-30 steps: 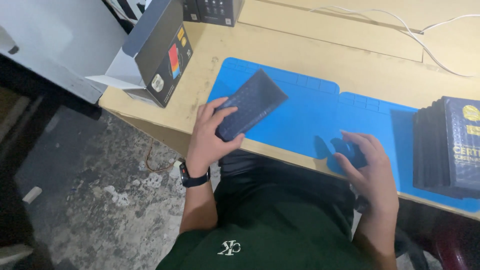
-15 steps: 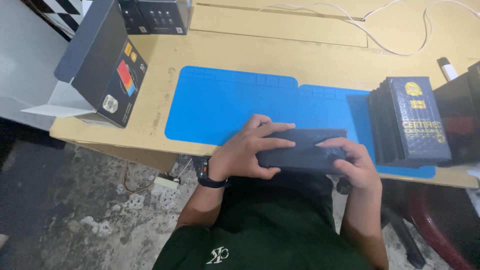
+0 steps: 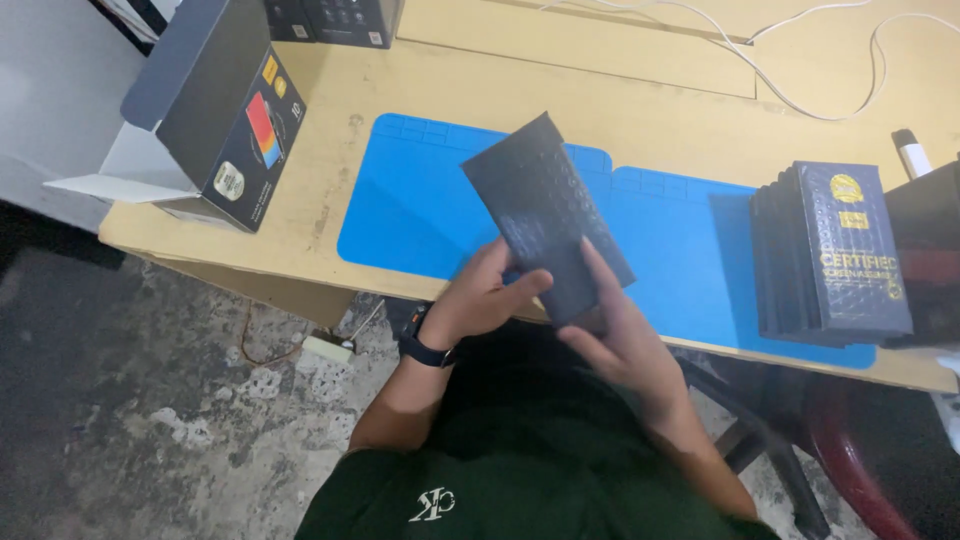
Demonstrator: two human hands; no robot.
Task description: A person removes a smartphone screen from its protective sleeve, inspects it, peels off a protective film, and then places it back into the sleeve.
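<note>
Raised off the blue mat (image 3: 420,215) since half a second ago, the dark pouch (image 3: 545,215) is now held tilted in the air above the near edge of the desk (image 3: 330,130), where before it lay flat and crosswise under both hands.

Beyond the fingers, the mat is spread across the pale desk. To the left of the fingers an open dark box (image 3: 215,110) is stood on its side; to the right, 1 stack of dark blue booklets (image 3: 835,255) is set at the mat's end.

The pouch is gripped only at its lower end: the left hand (image 3: 478,300) is wrapped around its left edge, thumb across the face, and the right hand (image 3: 620,345) is curled under its bottom corner. Both sets of fingers are closed on it.

With so little of its length supported, the pouch could be tipped or slid out of the grip, likely onto the desk edge or the floor (image 3: 130,400).

It is seen as long, rectangular, near-black, with a bubbled, faintly glossy texture.
</note>
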